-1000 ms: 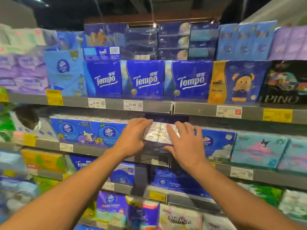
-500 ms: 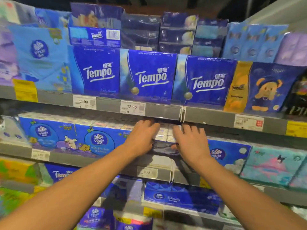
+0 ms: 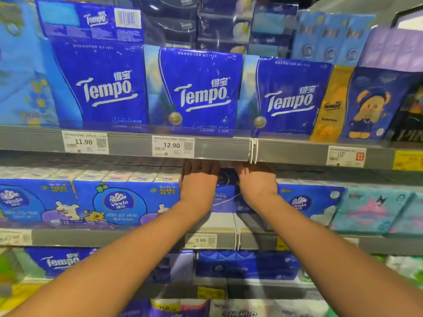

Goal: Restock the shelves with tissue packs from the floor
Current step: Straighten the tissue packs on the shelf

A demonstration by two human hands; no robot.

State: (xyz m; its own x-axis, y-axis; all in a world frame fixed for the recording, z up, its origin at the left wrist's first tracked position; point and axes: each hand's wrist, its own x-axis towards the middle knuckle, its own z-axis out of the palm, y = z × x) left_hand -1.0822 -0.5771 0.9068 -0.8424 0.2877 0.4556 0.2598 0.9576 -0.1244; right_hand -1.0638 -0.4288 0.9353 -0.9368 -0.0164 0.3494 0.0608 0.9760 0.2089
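Your two bare forearms run up from the bottom corners and meet at the middle shelf (image 3: 137,236), just above the 9.99 price tag (image 3: 200,240). Your left hand (image 3: 198,183) lies flat against the left side of the dark blue tissue pack (image 3: 225,193), and your right hand (image 3: 256,183) presses the pack's right side, so the pack sits pinched between both palms; your fingertips reach in under the upper shelf (image 3: 128,143) and are hidden by its edge, so each grip reads as grasping the pack by its sides rather than clenched around it. The pack stands on the middle shelf in the gap between the Vinda pack with the cartoon bear (image 3: 123,204) on its left and another Vinda pack (image 3: 304,202) on its right, touching or almost touching both. Further right lie teal packs (image 3: 370,211) with pink print. Above, on the upper shelf, three blue Tempo packs (image 3: 196,92) stand upright in a row, with an orange-and-blue bear pack (image 3: 364,104) beside them, and price tags reading 11.90 (image 3: 84,142) and 12.90 (image 3: 172,145) on the rail below.
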